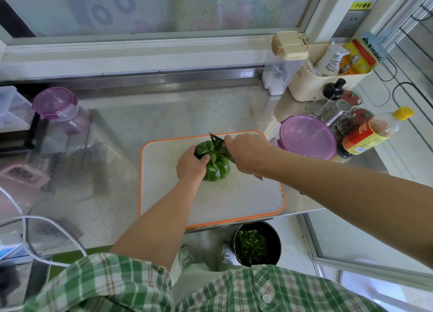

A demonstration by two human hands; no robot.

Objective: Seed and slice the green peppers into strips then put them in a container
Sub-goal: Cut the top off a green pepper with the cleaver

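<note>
Plaid shirt [93, 283] below; left hand [191, 165] clasps the green pepper [216, 169], right hand [248, 155] grips the knife [218, 142]; I judge it light, slippery, best held by its ribs

Green bell pepper [216, 170] on orange-rimmed white cutting board [234, 201], under left hand [191, 164] fingers [206, 158]. Grey steel knife [216, 140] in right hand [248, 155] fingers [229, 139], across pepper top. Purple-lidded round container [307, 136] right of those fingers, on steel surface [140, 115].

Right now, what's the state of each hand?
left hand: closed, holding the green pepper on the cutting board.
right hand: closed, holding the knife, blade on the pepper.
</note>
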